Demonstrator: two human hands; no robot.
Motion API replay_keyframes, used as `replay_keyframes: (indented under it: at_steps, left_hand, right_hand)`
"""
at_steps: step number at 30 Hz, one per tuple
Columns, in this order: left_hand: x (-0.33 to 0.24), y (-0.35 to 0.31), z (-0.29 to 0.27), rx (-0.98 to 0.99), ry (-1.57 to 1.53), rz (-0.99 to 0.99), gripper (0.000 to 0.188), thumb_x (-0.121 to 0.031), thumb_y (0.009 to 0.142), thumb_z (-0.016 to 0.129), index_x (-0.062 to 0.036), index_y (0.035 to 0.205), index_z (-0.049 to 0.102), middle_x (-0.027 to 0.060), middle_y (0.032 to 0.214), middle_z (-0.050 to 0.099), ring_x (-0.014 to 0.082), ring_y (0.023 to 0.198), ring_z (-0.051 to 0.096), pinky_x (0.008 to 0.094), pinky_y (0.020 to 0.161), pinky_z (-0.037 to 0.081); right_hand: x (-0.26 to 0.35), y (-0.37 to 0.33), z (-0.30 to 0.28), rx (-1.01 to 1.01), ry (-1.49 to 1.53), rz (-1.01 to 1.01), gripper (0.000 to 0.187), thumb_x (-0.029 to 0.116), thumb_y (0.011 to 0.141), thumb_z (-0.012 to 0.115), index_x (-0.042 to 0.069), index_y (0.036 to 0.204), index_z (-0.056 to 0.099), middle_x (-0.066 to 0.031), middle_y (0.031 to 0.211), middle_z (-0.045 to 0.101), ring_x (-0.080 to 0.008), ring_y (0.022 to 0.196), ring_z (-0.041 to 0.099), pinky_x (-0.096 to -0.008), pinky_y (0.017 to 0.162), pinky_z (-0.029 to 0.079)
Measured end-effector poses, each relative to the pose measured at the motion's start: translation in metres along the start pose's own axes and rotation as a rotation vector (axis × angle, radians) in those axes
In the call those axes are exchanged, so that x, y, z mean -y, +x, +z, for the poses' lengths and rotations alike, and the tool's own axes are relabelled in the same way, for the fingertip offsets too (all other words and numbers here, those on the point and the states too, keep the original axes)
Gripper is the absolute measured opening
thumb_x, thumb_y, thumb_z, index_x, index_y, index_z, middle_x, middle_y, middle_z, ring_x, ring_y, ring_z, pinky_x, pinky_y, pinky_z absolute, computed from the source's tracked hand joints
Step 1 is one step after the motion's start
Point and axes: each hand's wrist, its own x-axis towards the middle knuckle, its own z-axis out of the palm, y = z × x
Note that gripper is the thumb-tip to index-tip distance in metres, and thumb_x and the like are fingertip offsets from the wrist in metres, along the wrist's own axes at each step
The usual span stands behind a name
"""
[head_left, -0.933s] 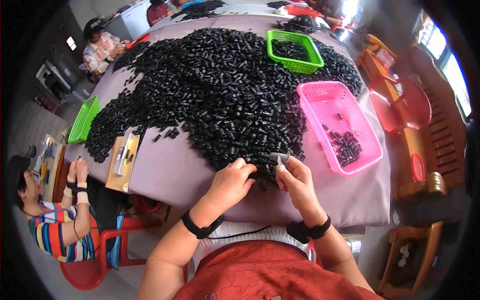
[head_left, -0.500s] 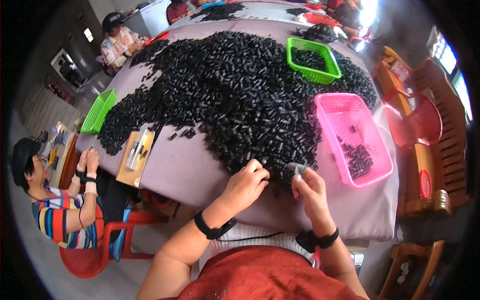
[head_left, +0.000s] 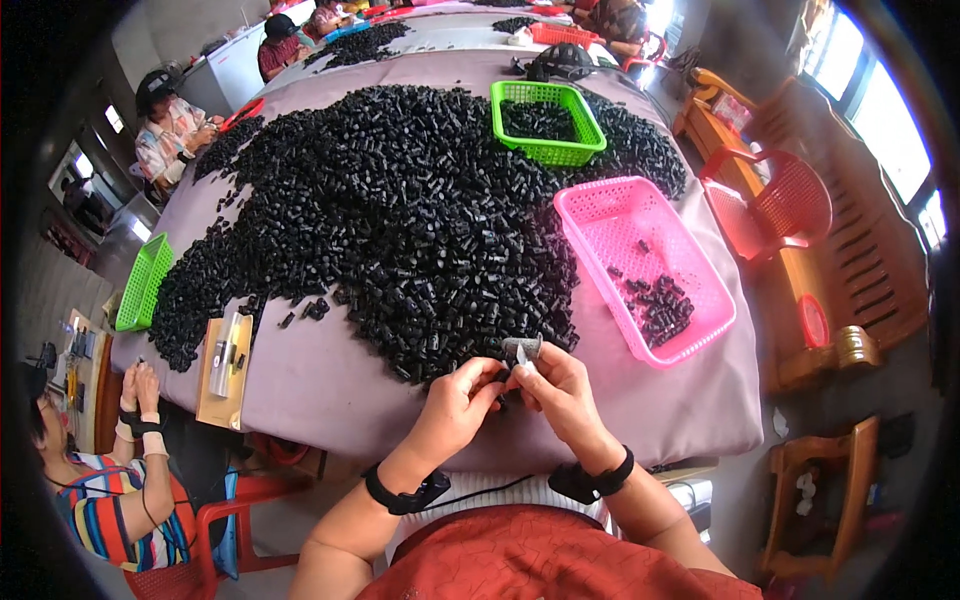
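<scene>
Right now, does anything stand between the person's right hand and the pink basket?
Nothing visible does: from the right fingers to the pink basket runs mauve tablecloth. The black pile lies just ahead of the fingers, left of the basket.

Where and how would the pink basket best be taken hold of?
The pink basket is probably best gripped by the near end of its rim, coming from the near right: that edge faces the mauve cloth, while the left rim borders the black pile. Its loose black pieces gather toward that end, so a hold there should stay close to their weight.
</scene>
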Motion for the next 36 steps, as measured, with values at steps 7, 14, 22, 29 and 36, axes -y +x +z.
replay_keyframes:
  at_steps: [7, 14, 22, 29, 36]
  left_hand:
    - [-0.006, 0.002, -0.009, 0.016, -0.399, -0.188, 0.016, -0.010, 0.095, 0.056, -0.0025, 0.109, 0.059, 0.0026, 0.095, 0.066, 0.0088, 0.083, 0.062, 0.0231, 0.071, 0.049]
    - [-0.013, -0.001, -0.005, 0.037, -0.844, -0.349, 0.016, -0.014, 0.095, 0.059, -0.0056, 0.108, 0.062, 0.0020, 0.092, 0.066, 0.0103, 0.078, 0.063, 0.0250, 0.070, 0.052]
    - [-0.011, -0.006, -0.005, 0.027, -0.877, -0.372, 0.015, -0.014, 0.094, 0.060, -0.0041, 0.106, 0.062, 0.0038, 0.090, 0.066, 0.0122, 0.076, 0.063, 0.0279, 0.072, 0.055]
    - [-0.013, -0.005, -0.006, 0.039, -0.882, -0.404, 0.015, -0.013, 0.093, 0.062, -0.0040, 0.104, 0.062, 0.0035, 0.087, 0.066, 0.0119, 0.073, 0.063, 0.0266, 0.068, 0.054]
    - [-0.008, -0.003, -0.006, 0.061, -0.946, -0.434, 0.012, -0.013, 0.092, 0.062, -0.0048, 0.101, 0.063, 0.0030, 0.086, 0.065, 0.0113, 0.071, 0.062, 0.0256, 0.065, 0.054]
  right_hand:
    - [0.012, -0.012, -0.005, 0.187, -0.050, 0.021, 0.036, 0.012, 0.094, 0.060, -0.001, 0.127, 0.054, -0.0010, 0.106, 0.061, -0.0072, 0.097, 0.055, -0.0244, 0.087, 0.045]
    - [0.014, -0.016, -0.008, 0.323, -0.098, -0.053, 0.053, 0.011, 0.091, 0.064, 0.003, 0.139, 0.043, 0.0008, 0.102, 0.057, -0.0081, 0.095, 0.054, -0.0252, 0.085, 0.045]
    - [0.020, -0.014, -0.013, 0.409, 0.061, 0.055, 0.056, 0.010, 0.091, 0.064, 0.001, 0.141, 0.041, -0.0020, 0.104, 0.062, -0.0104, 0.099, 0.058, -0.0275, 0.091, 0.046]
    - [0.024, -0.013, -0.017, 0.404, 0.153, 0.122, 0.053, 0.008, 0.091, 0.063, 0.001, 0.140, 0.043, -0.0025, 0.105, 0.063, -0.0097, 0.100, 0.058, -0.0273, 0.091, 0.046]
    - [0.011, -0.011, -0.017, 0.380, 0.093, 0.050, 0.053, 0.008, 0.091, 0.064, -0.001, 0.139, 0.044, -0.0032, 0.106, 0.064, -0.0095, 0.098, 0.058, -0.0265, 0.090, 0.046]
